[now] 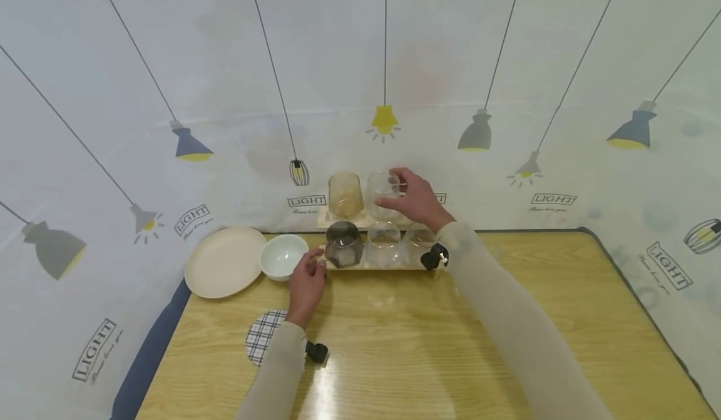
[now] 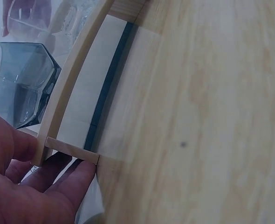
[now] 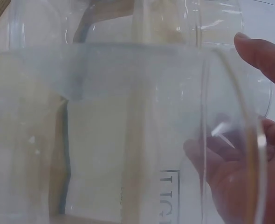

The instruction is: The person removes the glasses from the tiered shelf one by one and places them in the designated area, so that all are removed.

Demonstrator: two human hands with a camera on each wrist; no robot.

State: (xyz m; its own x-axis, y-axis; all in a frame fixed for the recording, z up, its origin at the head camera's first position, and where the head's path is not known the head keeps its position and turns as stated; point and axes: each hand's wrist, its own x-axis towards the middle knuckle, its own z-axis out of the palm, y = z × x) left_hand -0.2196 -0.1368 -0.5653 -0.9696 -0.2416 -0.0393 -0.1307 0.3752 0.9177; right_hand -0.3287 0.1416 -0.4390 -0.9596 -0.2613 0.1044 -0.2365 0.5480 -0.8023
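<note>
A two-tier wooden rack (image 1: 372, 268) with glasses stands at the table's back edge. My left hand (image 1: 306, 288) grips its lower left end; in the left wrist view, thumb and fingers (image 2: 77, 182) lie around the corner of the wooden frame (image 2: 72, 148). Beside them is a smoky dark glass (image 1: 344, 245). On the upper tier, my right hand (image 1: 419, 199) holds a clear glass (image 1: 376, 185), thumb in front and fingers at its far side. An amber glass (image 1: 345, 194) stands to its left. In the right wrist view, a near glass partly covers the fingers (image 3: 216, 163).
Two more clear glasses (image 1: 384, 245) sit on the lower tier, the right one partly behind the wrist camera (image 1: 434, 257). Left of the rack are a white bowl (image 1: 283, 257) and a beige plate (image 1: 225, 262). A checkered round mat (image 1: 261, 338) lies by the left forearm.
</note>
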